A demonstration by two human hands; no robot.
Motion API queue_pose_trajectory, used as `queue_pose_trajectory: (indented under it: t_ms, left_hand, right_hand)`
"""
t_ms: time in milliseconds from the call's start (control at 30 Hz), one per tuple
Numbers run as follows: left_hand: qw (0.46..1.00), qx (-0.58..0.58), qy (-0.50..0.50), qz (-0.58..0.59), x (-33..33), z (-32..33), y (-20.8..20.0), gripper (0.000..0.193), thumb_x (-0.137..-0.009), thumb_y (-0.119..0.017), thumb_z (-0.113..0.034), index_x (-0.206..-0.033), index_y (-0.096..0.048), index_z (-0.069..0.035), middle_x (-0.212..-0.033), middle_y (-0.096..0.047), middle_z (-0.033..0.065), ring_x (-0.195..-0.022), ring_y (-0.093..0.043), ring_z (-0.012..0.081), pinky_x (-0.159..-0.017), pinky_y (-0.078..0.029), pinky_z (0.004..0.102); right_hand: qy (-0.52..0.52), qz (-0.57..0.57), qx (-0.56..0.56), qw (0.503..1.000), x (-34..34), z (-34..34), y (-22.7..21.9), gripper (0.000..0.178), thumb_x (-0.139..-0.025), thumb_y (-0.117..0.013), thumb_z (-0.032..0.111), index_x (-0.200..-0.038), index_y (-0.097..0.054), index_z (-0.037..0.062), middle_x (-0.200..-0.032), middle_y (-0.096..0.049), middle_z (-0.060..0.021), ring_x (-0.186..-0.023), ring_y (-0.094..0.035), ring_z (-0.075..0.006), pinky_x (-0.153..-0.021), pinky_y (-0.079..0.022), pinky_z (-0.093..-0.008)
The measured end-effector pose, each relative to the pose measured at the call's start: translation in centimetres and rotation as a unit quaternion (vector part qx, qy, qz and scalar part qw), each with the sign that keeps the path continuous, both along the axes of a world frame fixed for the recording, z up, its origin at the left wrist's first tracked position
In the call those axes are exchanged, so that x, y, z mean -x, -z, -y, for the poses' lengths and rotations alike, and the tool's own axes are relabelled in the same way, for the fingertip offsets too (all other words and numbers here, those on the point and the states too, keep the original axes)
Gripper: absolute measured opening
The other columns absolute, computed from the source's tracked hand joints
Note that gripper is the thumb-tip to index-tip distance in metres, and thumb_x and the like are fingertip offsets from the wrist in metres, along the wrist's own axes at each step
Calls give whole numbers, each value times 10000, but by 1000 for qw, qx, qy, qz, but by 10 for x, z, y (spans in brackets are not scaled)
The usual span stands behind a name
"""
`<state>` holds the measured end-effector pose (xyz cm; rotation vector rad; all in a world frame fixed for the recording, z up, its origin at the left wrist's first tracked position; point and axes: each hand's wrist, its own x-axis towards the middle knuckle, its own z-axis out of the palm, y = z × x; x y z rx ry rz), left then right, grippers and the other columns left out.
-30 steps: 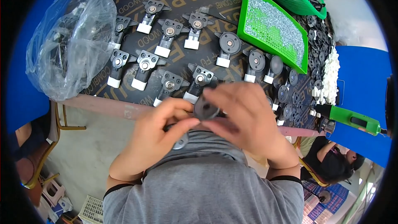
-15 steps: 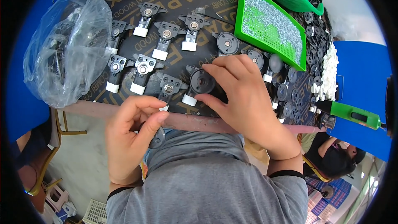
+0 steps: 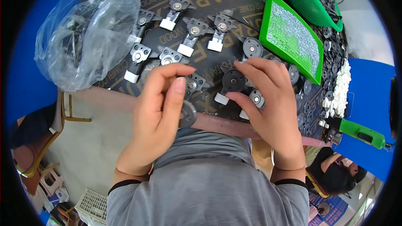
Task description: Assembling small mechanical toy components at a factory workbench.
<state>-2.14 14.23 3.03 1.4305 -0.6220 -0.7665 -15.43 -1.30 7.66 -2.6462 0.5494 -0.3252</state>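
My left hand (image 3: 161, 100) is over the table's front edge, thumb and forefinger raised a little apart. A round black plastic disc (image 3: 189, 114) is tucked in its curled lower fingers. Just beyond the fingertips lies a black bracket with a metal centre (image 3: 192, 84), partly covered by the hand. My right hand (image 3: 272, 96) has thumb and forefinger at the rim of another black disc (image 3: 233, 80). That disc sits on a bracket with a white end piece (image 3: 221, 98). Beneath the right hand shows a further disc-topped bracket (image 3: 256, 98), partly hidden.
Several bare brackets (image 3: 196, 29) lie in rows farther back. A clear plastic bag (image 3: 88, 37) of dark parts is at left. On the right stand a green tray (image 3: 263, 37) of small metal pieces, a green basket (image 3: 299, 0), white parts (image 3: 343, 83) and a green power tool (image 3: 362, 133).
The view has shifted, so the table parts appear farther right. My left hand has moved forward and nearer the right, carrying its disc. The right thumb and forefinger stay at their disc's rim.
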Motion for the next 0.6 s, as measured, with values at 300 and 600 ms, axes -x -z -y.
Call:
queue_pose_trajectory:
  t_ms: [300,600]
  left_hand:
    - [980,100,59,-162,-2,0,-1,269,-1043,-378,-196,-1228,-491,-37,-851,-526,8,-731,-473,49,-609,-407,199]
    - [976,154,76,-132,11,-21,11,283,-945,-463,53,-1220,-433,-3,-1261,-494,154,-1095,-544,170,-892,-472,288]
  right_hand:
    - [-26,35,-402,915,-5,-22,5,123,-825,-724,48,-905,-637,10,-908,-602,-60,-776,-571,-127,-683,-462,-248]
    - [-178,200,-59,962,-4,-33,20,276,-721,-781,24,-927,-603,-20,-1095,-617,-188,-932,-633,-321,-755,-545,-360]
